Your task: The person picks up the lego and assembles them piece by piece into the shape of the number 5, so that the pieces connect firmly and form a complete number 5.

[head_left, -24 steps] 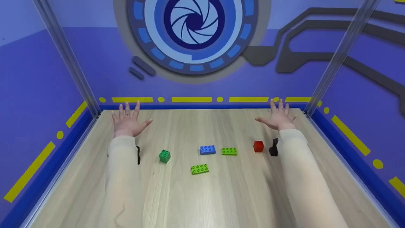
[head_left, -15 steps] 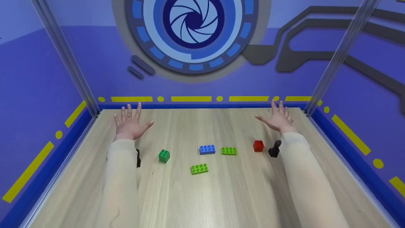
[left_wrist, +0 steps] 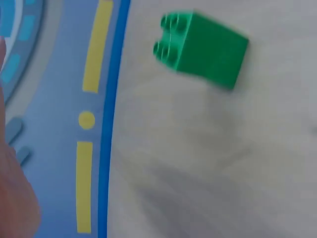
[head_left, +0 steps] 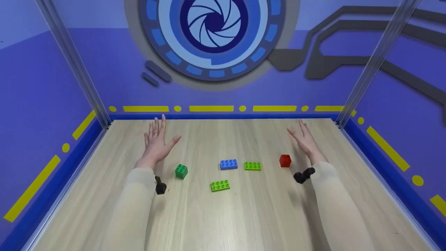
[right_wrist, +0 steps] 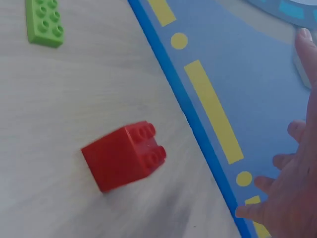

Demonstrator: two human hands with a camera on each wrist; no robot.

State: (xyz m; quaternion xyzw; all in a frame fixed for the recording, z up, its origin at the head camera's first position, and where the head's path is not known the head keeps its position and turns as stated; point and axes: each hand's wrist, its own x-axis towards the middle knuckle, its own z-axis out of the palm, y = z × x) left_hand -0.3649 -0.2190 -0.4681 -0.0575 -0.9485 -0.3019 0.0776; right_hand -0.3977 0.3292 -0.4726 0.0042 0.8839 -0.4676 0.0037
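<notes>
My left hand (head_left: pixel 156 144) is held above the table's left half with fingers extended and thumb spread, holding nothing. Nearest to it is a dark green toy brick (head_left: pixel 181 171), also large in the left wrist view (left_wrist: pixel 210 49). On the other side my right hand (head_left: pixel 306 141) hovers with straight fingers, also holding nothing. A red toy brick (head_left: pixel 285 160) lies just left of its wrist; the right wrist view shows studs on one end of that red brick (right_wrist: pixel 121 157). Between the hands lie a blue brick (head_left: pixel 229 164), a light green brick (head_left: pixel 252 166) and another light green brick (head_left: pixel 220 185) nearer me.
The wooden table (head_left: pixel 195 219) is enclosed by a blue back wall (head_left: pixel 104 69) and side walls with yellow dashes. Metal posts (head_left: pixel 76 66) stand at the rear corners. Black camera mounts jut inward from both wrists, the left mount (head_left: pixel 160 186) and the right mount (head_left: pixel 304 175).
My left hand has moved right and a little nearer, toward the dark green brick. The right hand has turned inward and drawn slightly nearer. The bricks have not moved.
</notes>
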